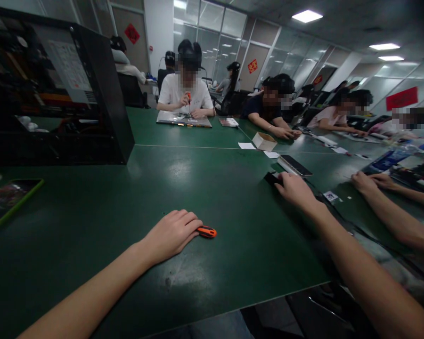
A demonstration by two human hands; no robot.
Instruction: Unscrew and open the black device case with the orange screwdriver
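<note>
My left hand [171, 234] rests on the green table [92, 221] with its fingers curled over one end of a small orange and black tool [207, 231]. My right hand [295, 188] reaches far to the right, fingers closed on a flat black object [271, 178] at the table's right edge. A dark phone [296, 165] lies just beyond that hand.
A black open cabinet [56, 89] stands at the back left. A green-cased phone [9, 202] lies at the left edge. A small cardboard box [264, 141] and paper slips sit further back. Another person's forearms [392, 207] rest at the right. Several seated people work across the table.
</note>
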